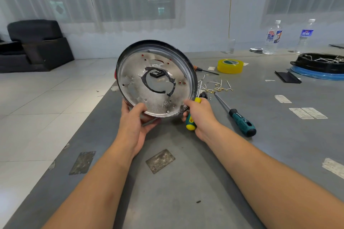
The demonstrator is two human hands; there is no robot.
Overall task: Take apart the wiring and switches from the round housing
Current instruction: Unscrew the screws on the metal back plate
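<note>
A round metal housing (156, 82) with a black rim is held tilted up above the grey table, its silver inner face with a central hole towards me. My left hand (135, 122) grips its lower left rim, thumb on the inner face. My right hand (200, 115) grips a green and yellow screwdriver (191, 121) at the housing's lower right rim. Its shaft runs up behind the rim. A black part (157, 73) shows through the central hole. Loose white wires with brass terminals (216, 86) lie on the table right of the housing.
A second green and black screwdriver (236, 115) lies to the right. Yellow tape roll (230, 65), another screwdriver (204, 70), a black round part on a blue ring (320, 66), two water bottles (272, 37) and paper labels (308, 113) stand farther right. The table's left edge (104, 96) drops to tiled floor.
</note>
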